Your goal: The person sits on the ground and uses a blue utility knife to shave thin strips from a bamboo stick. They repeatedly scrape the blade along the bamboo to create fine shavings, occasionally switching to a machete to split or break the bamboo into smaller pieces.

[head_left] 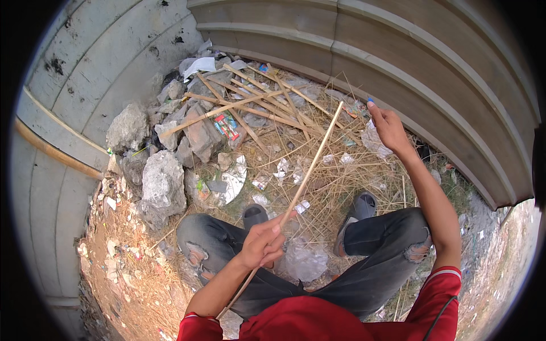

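My left hand (263, 243) is closed round a long, thin wooden strip (310, 170). The strip slants up to the right, and its lower end runs back past my left forearm. Out to the right, my right hand (389, 129) is raised in a pinch, apart from the strip. A small blue object (370, 100) pokes out at its fingertips; most of it is hidden, so its kind cannot be made out. Beyond my hands, several similar wooden strips (244, 105) lie crossed over one another on rubble and dry straw.
Grey broken rocks (164, 184) are heaped at the left. A corrugated metal sheet (398, 62) bounds the far and right sides, and a pale panel wall (85, 74) the left. Litter and a clear plastic bag (306, 258) lie around my feet.
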`<control>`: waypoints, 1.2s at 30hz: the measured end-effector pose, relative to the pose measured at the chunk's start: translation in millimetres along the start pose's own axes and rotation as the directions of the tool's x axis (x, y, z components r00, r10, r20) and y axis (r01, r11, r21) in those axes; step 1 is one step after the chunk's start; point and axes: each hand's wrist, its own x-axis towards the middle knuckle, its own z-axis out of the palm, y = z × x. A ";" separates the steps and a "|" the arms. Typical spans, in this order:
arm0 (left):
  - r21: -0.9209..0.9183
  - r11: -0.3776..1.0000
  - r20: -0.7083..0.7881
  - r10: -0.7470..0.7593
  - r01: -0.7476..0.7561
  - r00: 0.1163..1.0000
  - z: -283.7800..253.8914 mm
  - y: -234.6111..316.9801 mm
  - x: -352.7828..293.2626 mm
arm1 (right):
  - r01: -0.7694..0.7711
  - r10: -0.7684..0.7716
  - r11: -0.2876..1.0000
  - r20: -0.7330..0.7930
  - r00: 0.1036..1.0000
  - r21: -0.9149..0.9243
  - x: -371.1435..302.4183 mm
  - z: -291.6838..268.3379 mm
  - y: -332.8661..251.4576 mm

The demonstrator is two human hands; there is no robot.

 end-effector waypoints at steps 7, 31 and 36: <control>0.082 0.995 -0.034 0.053 -0.050 0.998 6.5 -0.9 6.1 | -0.200 -0.048 0.747 0.351 0.935 0.634 -36.2 21.6 -86.8; 0.135 0.973 -0.257 0.217 -0.187 0.942 6.2 4.1 19.0 | 0.500 -0.390 0.852 0.451 0.803 -0.154 -91.4 71.1 -125.4; 0.222 0.965 -0.061 0.158 -0.141 0.986 2.8 -20.4 0.8 | 0.135 -0.121 0.957 0.069 0.990 -0.256 3.0 35.1 -65.5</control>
